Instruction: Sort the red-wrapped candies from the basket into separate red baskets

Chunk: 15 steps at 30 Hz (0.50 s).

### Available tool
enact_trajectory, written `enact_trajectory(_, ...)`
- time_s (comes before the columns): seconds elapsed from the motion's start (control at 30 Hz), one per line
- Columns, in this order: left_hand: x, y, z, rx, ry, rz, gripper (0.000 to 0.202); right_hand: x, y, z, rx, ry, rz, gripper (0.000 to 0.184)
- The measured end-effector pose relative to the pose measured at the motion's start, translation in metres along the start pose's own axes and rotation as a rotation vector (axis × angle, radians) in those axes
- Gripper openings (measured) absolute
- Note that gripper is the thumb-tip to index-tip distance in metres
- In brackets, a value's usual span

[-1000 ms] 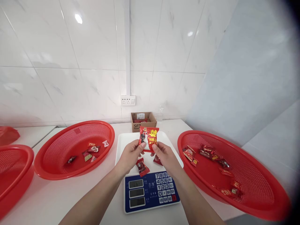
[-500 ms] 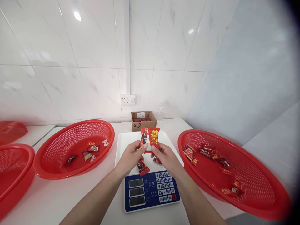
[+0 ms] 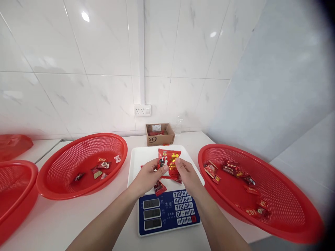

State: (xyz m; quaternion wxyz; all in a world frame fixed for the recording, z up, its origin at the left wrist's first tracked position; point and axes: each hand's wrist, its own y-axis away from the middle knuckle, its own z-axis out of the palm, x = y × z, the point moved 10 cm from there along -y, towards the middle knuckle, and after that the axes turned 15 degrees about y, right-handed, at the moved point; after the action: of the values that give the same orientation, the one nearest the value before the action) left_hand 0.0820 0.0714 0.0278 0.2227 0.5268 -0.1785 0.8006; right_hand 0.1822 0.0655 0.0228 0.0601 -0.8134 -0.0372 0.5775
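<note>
Both my hands pinch a red and yellow candy pouch (image 3: 168, 159) just above the white tray (image 3: 138, 157) of a blue-faced scale (image 3: 167, 212). My left hand (image 3: 148, 176) grips the pouch's left side. My right hand (image 3: 186, 174) has its fingertips at the pouch's upper right. A small dark-red wrapped candy (image 3: 159, 188) lies on the tray under my hands, and another red piece (image 3: 179, 180) shows beside my right hand.
A red mesh basket (image 3: 78, 188) with several candies sits left of the scale; a larger red basket (image 3: 277, 230) with several candies sits right. Another red basket (image 3: 15, 188) is at the far left edge. A small cardboard box (image 3: 159, 139) stands against the tiled wall.
The pouch has come down from upright to lower and tilted over the tray. My right fingers have shifted from its bottom to its top right.
</note>
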Motion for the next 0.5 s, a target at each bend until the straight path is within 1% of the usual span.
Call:
enact_trajectory(0.1,-0.004,0.001,0.002,-0.001,-0.016,-0.023,0.045,-0.001,0.0,-0.009,0.088,0.036,0.004,0.05)
enact_trajectory(0.17,-0.002,0.002,0.005,-0.013,-0.056,-0.007,0.044,-0.004,0.001,-0.016,0.155,0.11,0.003,0.05)
enact_trajectory(0.2,0.0,0.002,0.005,-0.016,-0.065,0.011,0.044,-0.006,0.002,-0.017,0.167,0.137,-0.001,0.051)
enact_trajectory(0.3,0.008,0.0,0.002,0.015,-0.027,0.075,0.044,-0.01,0.004,-0.012,0.118,0.174,-0.013,0.052)
enact_trajectory(0.4,0.009,-0.001,-0.003,0.061,-0.005,0.091,0.042,-0.014,0.007,-0.004,0.062,0.172,-0.043,0.051)
enact_trajectory(0.5,0.007,-0.001,-0.002,0.058,-0.021,0.08,0.041,-0.016,0.009,-0.006,0.096,0.158,-0.057,0.05)
